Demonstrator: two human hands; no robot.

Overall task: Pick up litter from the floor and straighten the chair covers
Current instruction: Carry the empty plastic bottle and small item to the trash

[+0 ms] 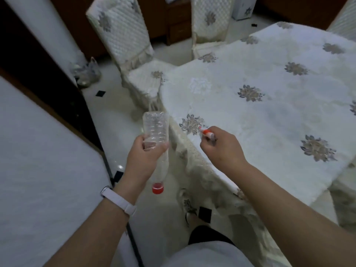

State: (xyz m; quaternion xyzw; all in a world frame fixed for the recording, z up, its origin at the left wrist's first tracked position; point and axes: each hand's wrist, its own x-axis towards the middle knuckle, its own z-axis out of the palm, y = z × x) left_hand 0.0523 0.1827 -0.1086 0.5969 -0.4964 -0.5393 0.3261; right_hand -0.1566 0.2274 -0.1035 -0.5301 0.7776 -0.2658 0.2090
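Note:
My left hand (145,157) grips an empty clear plastic bottle (156,126) around its middle, base pointing away and red cap (158,188) toward me. My right hand (219,146) is closed on a small red-and-white wrapper (207,133), held just above the table's near corner. Two chairs with quilted cream covers stand beyond: one (123,33) at the table's far-left corner with its seat partly under the cloth, another (210,22) further back. A plastic bag of rubbish (86,74) lies on the floor by the wall.
A table under a white floral cloth (269,105) fills the right half. A white panel (38,160) and dark door frame close off the left. White floor tiles with small black insets (100,93) run between them. Another covered chair edge (344,199) sits right.

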